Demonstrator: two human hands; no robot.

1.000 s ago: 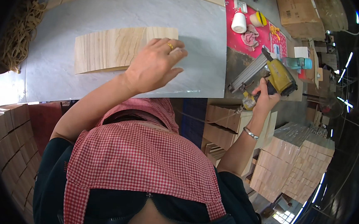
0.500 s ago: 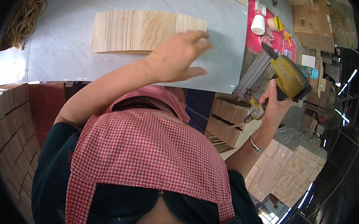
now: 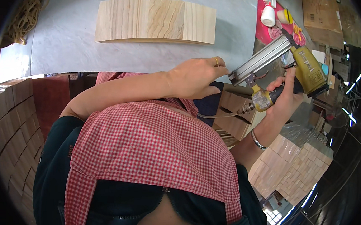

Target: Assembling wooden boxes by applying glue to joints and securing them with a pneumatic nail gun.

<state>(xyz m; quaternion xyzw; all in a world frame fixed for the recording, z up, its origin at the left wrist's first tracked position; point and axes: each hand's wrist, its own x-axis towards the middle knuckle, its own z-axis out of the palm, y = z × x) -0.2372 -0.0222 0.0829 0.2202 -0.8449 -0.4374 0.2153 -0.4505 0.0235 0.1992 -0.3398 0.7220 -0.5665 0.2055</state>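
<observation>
My right hand [image 3: 285, 97] is wrapped round the handle of a yellow and black pneumatic nail gun [image 3: 311, 71]. Its long silver magazine [image 3: 259, 58] slants down toward my left hand [image 3: 197, 77], and a thin air hose trails from the fitting at the handle's end. The left hand holds nothing, thumb apart from the fingers, its fingertips close to the magazine's lower end; whether they touch it I cannot tell. Beyond that hand, a slightly curved panel of pale wood [image 3: 155, 21], made of strips with differing grain, rests on the grey-white table [image 3: 67, 56].
Tan bands [image 3: 31, 8] hang in a bundle at the table's far left. On a red cloth at the far right are a white bottle [image 3: 268, 16] and a yellow-rimmed cup [image 3: 284, 16]. Wood blocks are stacked at left [image 3: 14, 122] and right [image 3: 287, 170], with a cardboard box [image 3: 321, 15] at the back.
My left hand has drawn off the wood panel, nearer to me and rightward, to beside the magazine. The nail gun has turned slightly in my right hand, and the whole view has shifted a little.
</observation>
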